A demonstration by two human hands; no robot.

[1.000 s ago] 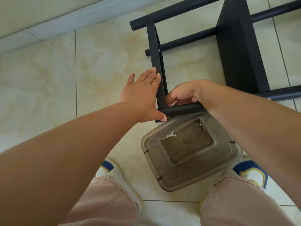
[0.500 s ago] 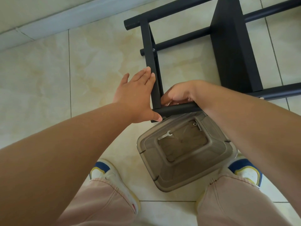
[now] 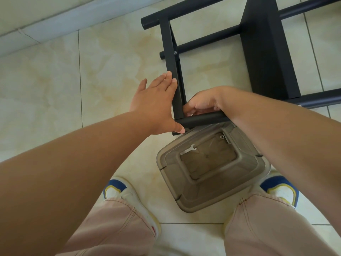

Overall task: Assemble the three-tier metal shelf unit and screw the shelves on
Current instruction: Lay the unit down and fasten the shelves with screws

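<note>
The black metal shelf unit [image 3: 262,47] lies on its side on the tiled floor, with round tube legs and flat shelf panels. My left hand [image 3: 156,106] lies flat against the outer face of the end shelf panel [image 3: 170,50], fingers straight, thumb under the near tube [image 3: 201,121]. My right hand [image 3: 203,104] is curled just behind that tube at the corner where it meets the panel; its fingertips pinch something hidden there. A silver screw head [image 3: 174,52] shows on the panel at the far tube.
A translucent grey plastic box [image 3: 212,169] sits on the floor between my feet, holding a small flat wrench [image 3: 189,149] and a screw [image 3: 222,136]. My shoes [image 3: 118,191] flank it. A white skirting [image 3: 55,17] runs along the far wall.
The view has drifted slightly; the frame and both hands keep nearly the same pose, with my right hand still working at the corner joint.
</note>
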